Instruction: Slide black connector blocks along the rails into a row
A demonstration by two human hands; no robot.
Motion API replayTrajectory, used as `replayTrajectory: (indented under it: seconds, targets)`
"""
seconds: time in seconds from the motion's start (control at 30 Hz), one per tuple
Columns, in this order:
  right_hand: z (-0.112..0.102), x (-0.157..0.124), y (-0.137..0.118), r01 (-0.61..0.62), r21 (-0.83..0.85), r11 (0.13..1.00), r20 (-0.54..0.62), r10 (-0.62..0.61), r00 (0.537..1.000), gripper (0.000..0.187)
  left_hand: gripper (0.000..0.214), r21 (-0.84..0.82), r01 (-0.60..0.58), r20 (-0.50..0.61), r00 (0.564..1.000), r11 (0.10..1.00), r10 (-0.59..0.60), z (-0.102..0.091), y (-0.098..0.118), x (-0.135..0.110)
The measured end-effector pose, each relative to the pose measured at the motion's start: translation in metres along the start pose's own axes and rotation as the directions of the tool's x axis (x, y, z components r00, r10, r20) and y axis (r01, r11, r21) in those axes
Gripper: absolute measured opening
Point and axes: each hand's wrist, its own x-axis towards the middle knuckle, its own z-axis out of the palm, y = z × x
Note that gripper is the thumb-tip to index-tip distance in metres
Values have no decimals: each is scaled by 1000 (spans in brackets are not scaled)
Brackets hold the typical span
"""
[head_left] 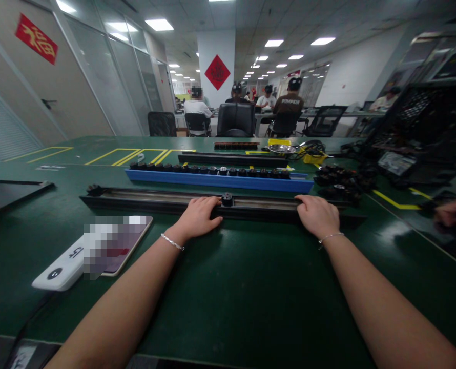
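Rail (pixel 154 197) under left hand (pixel 199 215), right hand (pixel 317 215), PUMPKIN shirt (pixel 289 102)

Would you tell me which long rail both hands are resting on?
The nearest dark rail, bearing one black block between left hand and right hand; the blue rail behind holds a whole row.

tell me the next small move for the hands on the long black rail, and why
Probably shift the left hand slightly right to pinch the small black block on the long black rail: it sits just beyond those fingertips, while the right hand rests on the rail farther along, likely steadying it.
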Motion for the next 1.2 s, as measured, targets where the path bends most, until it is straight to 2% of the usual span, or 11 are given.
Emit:
replayTrajectory:
  seconds: [1.0, 1.2]
  targets:
    - [1, 1, 1, 15, -11, 1000, -9, -15, 1000, 46, 48, 35, -26, 4, 1000, 999, 26, 4, 7, 1]
    - [1, 0, 1, 25, -3, 1000, -30, -25, 999, 45, 51, 33, -18, 42, 999, 999, 17, 1, 8, 2]
